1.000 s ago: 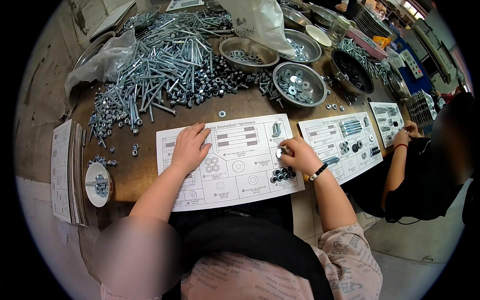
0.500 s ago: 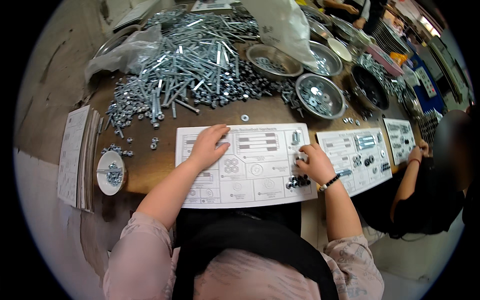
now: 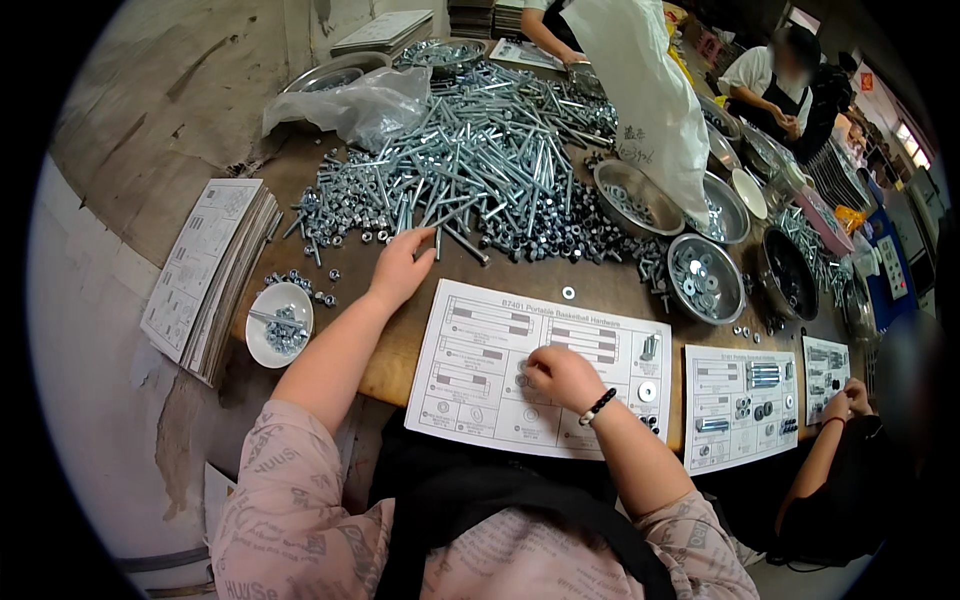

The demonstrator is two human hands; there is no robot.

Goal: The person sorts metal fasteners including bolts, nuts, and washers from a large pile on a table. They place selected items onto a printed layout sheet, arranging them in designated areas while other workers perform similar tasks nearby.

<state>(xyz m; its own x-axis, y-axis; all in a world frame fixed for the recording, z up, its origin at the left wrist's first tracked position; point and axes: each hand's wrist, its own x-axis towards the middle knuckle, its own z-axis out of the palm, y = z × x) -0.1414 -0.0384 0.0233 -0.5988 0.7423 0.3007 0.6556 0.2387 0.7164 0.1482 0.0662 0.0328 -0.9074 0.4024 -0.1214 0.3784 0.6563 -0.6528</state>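
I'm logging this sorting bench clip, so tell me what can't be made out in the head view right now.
- Right hand: curled on the printed sheet; whatever its grip holds is hidden under the fingers.
- Left hand: fingertips at the bolt pile; too small to tell whether they pinch one.
- White dish: contents too small to sort by kind.
- Co-worker's hand: near the rim, bent and dim.

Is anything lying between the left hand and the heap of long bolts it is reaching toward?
Nothing visible. The left hand is already at the near edge of the bolt pile, fingertips among the loose nuts; only bare table lies around it.
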